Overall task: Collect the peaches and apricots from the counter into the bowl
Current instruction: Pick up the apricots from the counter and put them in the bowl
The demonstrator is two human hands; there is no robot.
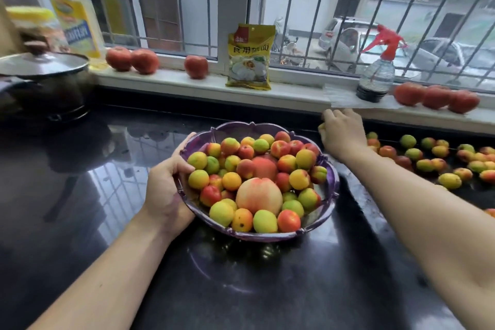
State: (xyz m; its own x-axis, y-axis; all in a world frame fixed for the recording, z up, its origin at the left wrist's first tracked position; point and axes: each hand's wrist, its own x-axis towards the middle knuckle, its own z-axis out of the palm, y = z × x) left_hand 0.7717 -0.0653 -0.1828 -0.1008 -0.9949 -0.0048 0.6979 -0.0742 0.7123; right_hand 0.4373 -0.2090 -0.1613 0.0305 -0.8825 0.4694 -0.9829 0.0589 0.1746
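A purple scalloped bowl [330,190] sits mid-counter, piled with several small apricots and two larger peaches, one pale pink peach [259,196] in front. My left hand [167,190] grips the bowl's left rim. Behind the bowl's right side, my right hand [341,132] lies knuckles up on the counter, its fingers curled over a small yellow apricot [322,127] that shows only at the fingertips. Several more apricots [426,165] lie scattered on the black counter to the right.
The white windowsill carries red tomatoes [132,60], a yellow packet [250,57] and a red-topped spray bottle [376,79]. A lidded dark pot [44,80] stands at the far left, with an oil bottle [76,16] and a jar behind it.
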